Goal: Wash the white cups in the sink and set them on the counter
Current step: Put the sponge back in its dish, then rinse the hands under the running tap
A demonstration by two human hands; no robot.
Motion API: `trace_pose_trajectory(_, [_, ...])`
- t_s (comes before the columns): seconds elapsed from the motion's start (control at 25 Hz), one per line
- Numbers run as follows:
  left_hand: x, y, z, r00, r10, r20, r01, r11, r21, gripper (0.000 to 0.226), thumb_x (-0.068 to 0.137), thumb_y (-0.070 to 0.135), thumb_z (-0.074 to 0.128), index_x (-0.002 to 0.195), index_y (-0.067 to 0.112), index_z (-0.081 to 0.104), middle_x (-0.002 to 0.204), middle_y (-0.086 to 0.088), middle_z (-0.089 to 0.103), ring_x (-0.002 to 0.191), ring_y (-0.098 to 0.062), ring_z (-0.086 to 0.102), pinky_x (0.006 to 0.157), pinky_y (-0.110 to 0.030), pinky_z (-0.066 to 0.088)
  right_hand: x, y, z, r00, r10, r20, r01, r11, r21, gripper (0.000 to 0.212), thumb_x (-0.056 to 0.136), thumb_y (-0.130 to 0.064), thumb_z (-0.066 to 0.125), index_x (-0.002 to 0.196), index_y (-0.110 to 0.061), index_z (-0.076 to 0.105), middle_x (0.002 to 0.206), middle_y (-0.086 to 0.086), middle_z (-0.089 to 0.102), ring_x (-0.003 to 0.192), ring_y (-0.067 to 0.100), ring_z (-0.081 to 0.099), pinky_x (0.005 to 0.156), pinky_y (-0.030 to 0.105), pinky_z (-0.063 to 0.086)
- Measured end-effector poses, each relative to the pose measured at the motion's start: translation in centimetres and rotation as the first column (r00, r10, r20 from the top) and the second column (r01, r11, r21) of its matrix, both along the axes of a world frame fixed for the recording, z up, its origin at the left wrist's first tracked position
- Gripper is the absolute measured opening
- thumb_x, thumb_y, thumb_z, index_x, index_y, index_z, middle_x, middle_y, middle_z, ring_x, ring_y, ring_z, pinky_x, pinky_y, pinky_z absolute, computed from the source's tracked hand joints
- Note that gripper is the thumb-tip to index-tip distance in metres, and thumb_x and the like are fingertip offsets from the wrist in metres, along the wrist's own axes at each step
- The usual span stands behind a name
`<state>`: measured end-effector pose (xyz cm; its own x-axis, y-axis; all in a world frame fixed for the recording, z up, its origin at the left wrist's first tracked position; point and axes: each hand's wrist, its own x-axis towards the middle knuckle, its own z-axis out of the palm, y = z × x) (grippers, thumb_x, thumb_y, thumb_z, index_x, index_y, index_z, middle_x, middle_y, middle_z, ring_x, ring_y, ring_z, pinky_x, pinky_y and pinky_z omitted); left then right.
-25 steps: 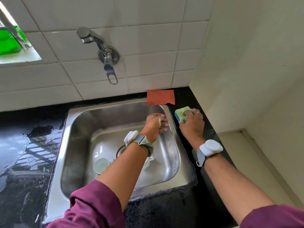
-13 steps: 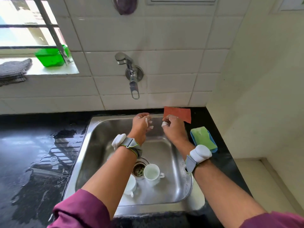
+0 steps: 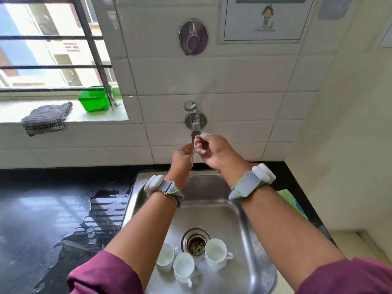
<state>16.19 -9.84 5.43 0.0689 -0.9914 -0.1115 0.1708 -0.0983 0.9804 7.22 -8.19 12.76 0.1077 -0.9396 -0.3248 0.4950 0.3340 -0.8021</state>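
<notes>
Three cups [image 3: 184, 266] crowd the sink's [image 3: 135, 200] near edge; the soapy right hand [image 3: 214, 151], seemingly gripping the tap [image 3: 194, 126], could slip; left hand [image 3: 182, 160] slack.

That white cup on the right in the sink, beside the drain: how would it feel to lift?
The cup looks glazed and wet, and the right hand, at the tap, shows suds, so it is probably slippery. It seems rigid ceramic, likely to chip against the steel sink. Standing upright with a side handle, it should not roll.
</notes>
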Motion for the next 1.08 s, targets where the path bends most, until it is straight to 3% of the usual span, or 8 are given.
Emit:
trace_pose_trajectory(0.08, [0.0,0.0,-0.2,1.000,-0.010,-0.009,0.010,1.000,-0.017,0.047,0.084,-0.024,0.030,0.113,-0.002,0.060,0.108,-0.016,0.061,0.112,-0.028,0.056,0.108,-0.037,0.040,0.4,-0.6,1.2,0.993,0.027,0.117,-0.034,0.998,0.051,0.035,0.099,-0.007,0.029,0.068,-0.005,0.046,0.065,0.005,0.042,0.034,0.004,0.041,0.031,0.011,0.025])
trace_pose_trajectory(0.28, [-0.3,0.1,0.0,0.992,-0.053,-0.117,0.053,0.999,-0.005,0.040,0.082,-0.024,0.029,0.078,0.006,0.055,0.087,-0.013,0.050,0.090,-0.027,0.042,0.074,-0.030,0.038,1.5,-0.9,2.6,0.973,0.111,0.203,-0.137,0.984,0.116,0.036,0.099,-0.007,0.027,0.068,-0.005,0.044,0.067,0.005,0.041,0.032,0.005,0.043,0.031,0.007,0.027])
trace_pose_trajectory(0.6, [-0.7,0.0,0.3,0.948,-0.068,-0.310,0.087,0.995,0.047,0.045,0.080,-0.029,0.021,0.080,0.000,0.055,0.071,-0.012,0.058,0.065,-0.014,0.062,0.067,-0.023,0.055,2.6,-1.2,3.7,0.957,0.164,0.238,-0.206,0.965,0.161,0.038,0.097,-0.003,0.019,0.064,-0.009,0.037,0.065,0.000,0.033,0.028,0.003,0.035,0.025,0.013,0.024])
trace_pose_trajectory(0.76, [-0.5,0.1,0.4,0.905,-0.024,-0.425,0.079,0.991,0.111,0.042,0.080,-0.027,0.018,0.075,0.000,0.050,0.063,-0.007,0.046,0.053,-0.011,0.050,0.057,-0.022,0.047,2.6,-1.3,3.5,0.962,0.209,0.173,-0.240,0.954,0.180,0.043,0.088,0.004,0.016,0.052,-0.010,0.035,0.041,0.000,0.035,0.024,0.003,0.028,0.022,0.015,0.020])
trace_pose_trajectory(0.88, [0.0,0.4,0.7,0.848,0.068,-0.525,0.060,0.973,0.223,0.035,0.086,-0.019,0.020,0.081,-0.004,0.051,0.066,-0.015,0.058,0.062,-0.022,0.060,0.062,-0.032,0.056,2.5,-1.1,3.0,0.965,0.253,0.070,-0.262,0.935,0.238,0.049,0.079,0.005,0.020,0.034,-0.010,0.034,0.032,-0.002,0.032,0.022,0.003,0.025,0.022,0.017,0.021])
trace_pose_trajectory(1.0, [0.7,0.6,1.1,0.815,0.114,-0.568,0.064,0.957,0.284,0.037,0.091,-0.011,0.018,0.077,-0.002,0.051,0.048,-0.009,0.062,0.042,-0.017,0.062,0.040,-0.021,0.051,2.4,-0.7,2.4,0.950,0.310,-0.048,-0.287,0.920,0.266,0.048,0.073,0.006,0.020,0.031,-0.011,0.033,0.031,-0.003,0.031,0.021,0.002,0.026,0.022,0.014,0.015])
trace_pose_trajectory(1.08, [1.1,0.5,1.7,0.814,0.066,-0.577,0.105,0.960,0.258,0.039,0.096,-0.002,0.017,0.102,-0.008,0.055,0.061,-0.008,0.067,0.056,-0.020,0.069,0.054,-0.020,0.056,2.3,-0.9,1.8,0.928,0.360,-0.095,-0.323,0.905,0.279,0.053,0.085,0.003,0.017,0.037,-0.011,0.031,0.031,-0.003,0.030,0.021,0.002,0.027,0.023,0.012,0.015])
